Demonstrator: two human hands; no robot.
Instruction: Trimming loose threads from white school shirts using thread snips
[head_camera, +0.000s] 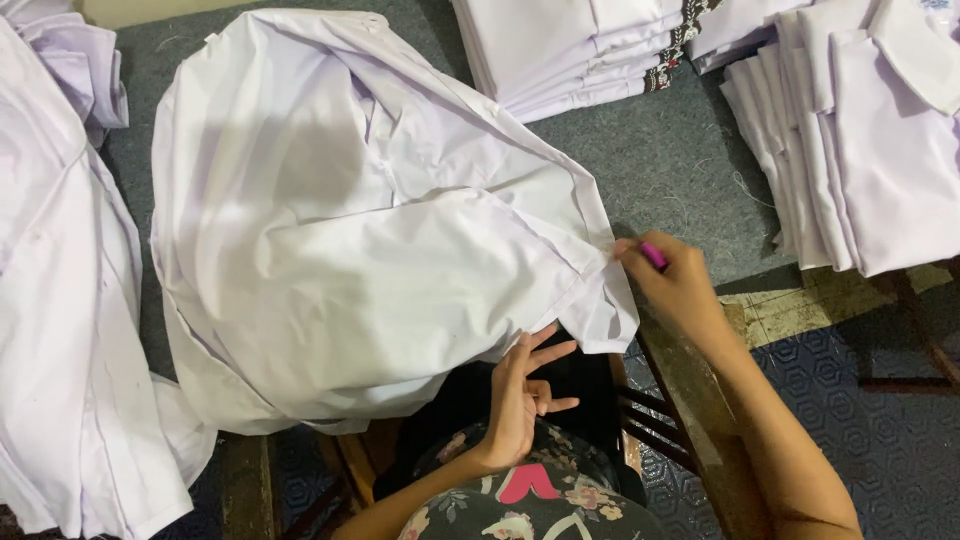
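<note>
A large white shirt (350, 220) lies crumpled over the grey felt table (660, 160), its lower edge hanging off the near side. My right hand (672, 280) holds a small pink tool (653, 255) at the shirt's right hem corner. My left hand (522, 395) is under the hanging edge near my lap, thumb and a finger pinching the cloth, other fingers spread.
A stack of folded white shirts (570, 50) sits at the back, another stack (860, 140) at the right. More loose white shirts (60, 300) pile up at the left. A wooden table edge (690, 390) and blue patterned floor (880, 440) lie at the right.
</note>
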